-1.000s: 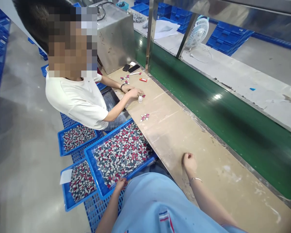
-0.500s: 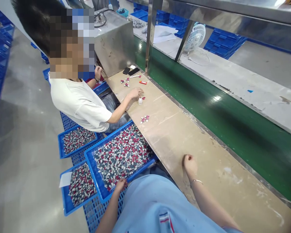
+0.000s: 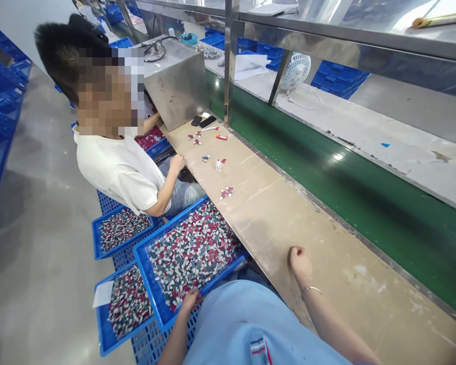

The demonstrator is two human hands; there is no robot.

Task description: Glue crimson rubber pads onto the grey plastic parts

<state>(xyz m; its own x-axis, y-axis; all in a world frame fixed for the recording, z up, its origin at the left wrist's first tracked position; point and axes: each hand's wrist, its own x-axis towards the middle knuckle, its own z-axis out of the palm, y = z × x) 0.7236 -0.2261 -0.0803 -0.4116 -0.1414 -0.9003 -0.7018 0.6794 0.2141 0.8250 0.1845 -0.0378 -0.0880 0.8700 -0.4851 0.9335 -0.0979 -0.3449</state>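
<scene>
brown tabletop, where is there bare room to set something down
Bare between the cluster of small pieces and the right hand, and between the right forearm and green belt. Crowded at the far end, around the bottle and phone.

1. From where I am standing, the single camera sits on the wearer's head, above the blue shirt (image 3: 228, 324), which takes the bottom middle of its view.
2. It faces forward and also downward, so the left hand (image 3: 191, 300) and the right hand (image 3: 301, 261) both come into the lower half, quite near to the lens.
3. The brown table (image 3: 266, 218) crosses this view slantwise, from upper middle toward the lower right corner.
4. At the left side it takes in the co-worker (image 3: 114, 172), somewhat farther away.
5. Farther off, toward the upper edge, it reaches the white fan (image 3: 297, 71).
</scene>
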